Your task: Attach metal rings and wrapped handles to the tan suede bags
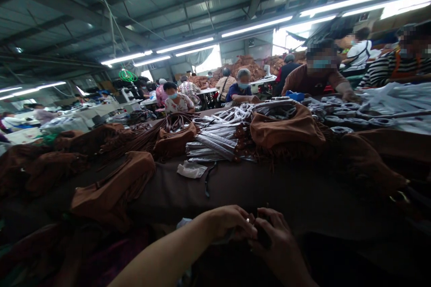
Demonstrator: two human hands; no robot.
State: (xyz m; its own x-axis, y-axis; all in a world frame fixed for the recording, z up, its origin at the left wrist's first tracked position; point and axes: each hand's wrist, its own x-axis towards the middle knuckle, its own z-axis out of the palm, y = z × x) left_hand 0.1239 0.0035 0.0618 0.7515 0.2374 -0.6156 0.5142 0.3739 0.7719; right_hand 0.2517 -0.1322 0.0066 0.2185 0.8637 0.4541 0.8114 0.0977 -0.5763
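Low in the head view, my left hand [237, 222] and my right hand [278, 235] meet at the table's near edge. The fingers of both are bent and pinched together, tip to tip. A small bright glint shows at the left fingertips. Whatever lies between the fingers is too dark and small to make out. Beyond them, a crumpled white wrapper [191, 169] and a short black strap [208, 181] lie on the dark cloth table [168, 188]. A brown fringed bag [112, 184] rests to the left of my hands.
Behind the wrapper is a pile of straps wrapped in white [215, 141], flanked by brown fringed bags [286, 128]. More brown bags [373, 157] lie at the right and at the far left. Across the table, a masked person in brown [303, 76] reaches toward white-wrapped handles [346, 110].
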